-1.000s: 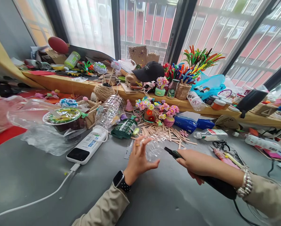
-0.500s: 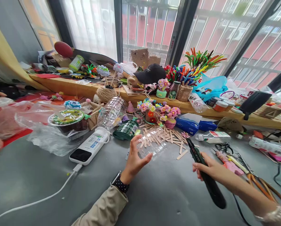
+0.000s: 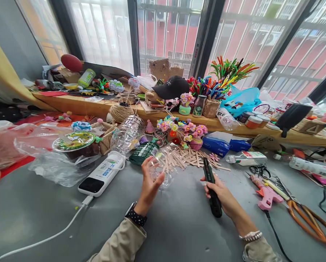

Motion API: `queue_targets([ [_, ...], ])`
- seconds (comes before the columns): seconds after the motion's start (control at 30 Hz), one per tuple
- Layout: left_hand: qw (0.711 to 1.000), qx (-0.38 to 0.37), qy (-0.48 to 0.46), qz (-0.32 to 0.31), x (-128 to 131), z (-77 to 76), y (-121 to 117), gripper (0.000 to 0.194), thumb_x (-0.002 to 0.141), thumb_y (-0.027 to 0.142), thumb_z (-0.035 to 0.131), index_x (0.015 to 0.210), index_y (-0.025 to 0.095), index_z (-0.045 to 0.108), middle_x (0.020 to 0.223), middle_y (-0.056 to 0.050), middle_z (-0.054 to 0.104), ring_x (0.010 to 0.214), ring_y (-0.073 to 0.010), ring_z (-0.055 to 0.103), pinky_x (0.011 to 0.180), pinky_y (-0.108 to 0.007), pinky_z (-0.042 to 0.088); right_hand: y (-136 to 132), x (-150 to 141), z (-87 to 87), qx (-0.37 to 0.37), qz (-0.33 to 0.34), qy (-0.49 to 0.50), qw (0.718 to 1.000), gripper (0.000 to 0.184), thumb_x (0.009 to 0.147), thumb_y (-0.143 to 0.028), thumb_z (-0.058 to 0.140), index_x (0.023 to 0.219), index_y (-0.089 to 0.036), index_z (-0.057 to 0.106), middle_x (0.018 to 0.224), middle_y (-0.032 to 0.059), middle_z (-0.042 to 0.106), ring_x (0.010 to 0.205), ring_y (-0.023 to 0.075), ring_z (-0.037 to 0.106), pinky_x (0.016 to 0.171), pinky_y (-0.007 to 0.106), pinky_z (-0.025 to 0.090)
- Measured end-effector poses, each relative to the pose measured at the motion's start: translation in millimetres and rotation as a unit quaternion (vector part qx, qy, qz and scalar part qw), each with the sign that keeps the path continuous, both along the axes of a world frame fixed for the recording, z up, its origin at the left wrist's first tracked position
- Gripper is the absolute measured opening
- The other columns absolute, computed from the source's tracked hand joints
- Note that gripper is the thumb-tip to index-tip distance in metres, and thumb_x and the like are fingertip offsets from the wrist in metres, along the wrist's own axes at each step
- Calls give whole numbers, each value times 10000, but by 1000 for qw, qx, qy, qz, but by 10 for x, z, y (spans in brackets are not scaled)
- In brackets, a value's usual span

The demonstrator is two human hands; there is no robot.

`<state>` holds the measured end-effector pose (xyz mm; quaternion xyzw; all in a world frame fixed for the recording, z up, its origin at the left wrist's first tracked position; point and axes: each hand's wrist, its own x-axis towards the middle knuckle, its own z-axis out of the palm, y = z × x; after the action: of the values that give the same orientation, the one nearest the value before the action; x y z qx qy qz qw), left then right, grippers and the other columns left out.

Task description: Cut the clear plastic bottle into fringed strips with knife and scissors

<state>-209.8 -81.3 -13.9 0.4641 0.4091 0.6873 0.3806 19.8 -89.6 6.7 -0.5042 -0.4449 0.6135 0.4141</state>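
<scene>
My left hand [image 3: 149,185] curves around a clear, ribbed plastic bottle piece [image 3: 167,163], thumb on the near side, holding it just above the grey table. A dark green and black utility knife [image 3: 209,174] is in my right hand [image 3: 221,194], its handle slanting up and away; I cannot tell whether the blade is out. A gap separates the knife from the plastic. Behind the bottle piece lie scattered wooden craft sticks [image 3: 197,157]. Left of them rests a dark green bottle piece [image 3: 143,153].
To the right lie a pink glue gun [image 3: 269,194] with a black cord and brown-handled scissors [image 3: 302,211]. A white power bank [image 3: 105,174] with a cable is on the left, near a lidded bowl [image 3: 74,142]. Crafts and bottles crowd the wooden ledge [image 3: 91,107].
My right hand has swung the knife leftward, closer to the bottle piece, and the knife stands more upright. My left hand has shifted slightly left with the plastic. The glue gun is more exposed.
</scene>
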Motion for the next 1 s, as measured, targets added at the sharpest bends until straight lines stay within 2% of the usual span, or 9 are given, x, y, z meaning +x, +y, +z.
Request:
queue_targets([
  [0.17, 998, -19, -60, 31, -23, 17, 30, 654, 611, 482, 635, 1144, 253, 333, 1153, -93, 425, 1029, -251, 491, 860, -450, 412, -37, 63, -90, 11, 31, 63, 997, 651, 680, -219, 609, 1265, -274, 328, 908, -7, 570, 543, 71, 481, 534, 210, 399],
  [0.33, 996, -44, -78, 11, -45, 103, -27, 638, 655, 466, 610, 1173, 265, 297, 1191, -97, 397, 1089, -263, 460, 841, -423, 436, -39, 114, -158, 67, 73, -33, 995, 840, 716, -210, 543, 1374, -346, 39, 1329, 41, 354, 823, 138, 544, 731, 293, 433],
  [0.5, 993, -59, -97, 14, -40, 146, -47, 638, 650, 462, 616, 1169, 256, 308, 1187, -101, 407, 1080, -261, 473, 822, -403, 452, 7, 46, -139, 243, 33, -164, 956, 860, 708, -249, 551, 1372, -344, 13, 1464, 2, 44, 1280, 211, 199, 1009, 413, 238],
  [0.6, 993, -65, -94, 18, -30, 152, -49, 636, 648, 458, 618, 1169, 255, 315, 1183, -99, 421, 1077, -257, 477, 803, -380, 461, 38, 102, -71, 296, -61, -184, 936, 766, 730, -334, 543, 1361, -321, 108, 1450, 25, 107, 1298, 205, 168, 1014, 411, 247],
  [0.67, 993, -68, -92, 21, -25, 154, -52, 635, 649, 463, 615, 1170, 256, 317, 1190, -99, 418, 1082, -256, 474, 798, -370, 463, 77, 284, -28, 301, -162, -229, 911, 595, 742, -378, 514, 1290, -262, 314, 1364, 68, 301, 1236, 215, 303, 968, 385, 320],
  [0.73, 993, -68, -94, 21, -24, 156, -54, 638, 649, 468, 614, 1171, 253, 316, 1193, -101, 413, 1085, -256, 472, 805, -371, 460, 143, 601, 4, 278, -277, -317, 864, 449, 760, -419, 461, 1145, -190, 482, 1143, 94, 518, 1050, 220, 489, 873, 360, 398],
  [0.83, 993, -69, -94, 19, -24, 158, -56, 640, 652, 469, 612, 1173, 249, 312, 1191, -102, 412, 1085, -258, 470, 817, -384, 454, 270, 1233, 48, 194, -413, -460, 762, 411, 760, -418, 400, 1022, -141, 553, 921, 102, 593, 844, 226, 557, 747, 345, 430],
  [0.9, 993, -69, -93, 16, -24, 156, -56, 641, 653, 468, 613, 1173, 246, 312, 1185, -104, 414, 1086, -262, 469, 820, -392, 453, 338, 1650, 85, 150, -440, -500, 731, 330, 715, -353, 424, 866, -121, 603, 826, 138, 576, 839, 290, 531, 734, 416, 392],
  [1.0, 993, -69, -96, 10, -25, 144, -47, 648, 647, 467, 619, 1172, 249, 309, 1181, -102, 411, 1084, -263, 470, 824, -403, 451, 374, 2108, 114, 103, -402, -553, 723, 134, 628, -246, 491, 529, -204, 570, 590, 80, 504, 775, 323, 525, 657, 427, 362],
])
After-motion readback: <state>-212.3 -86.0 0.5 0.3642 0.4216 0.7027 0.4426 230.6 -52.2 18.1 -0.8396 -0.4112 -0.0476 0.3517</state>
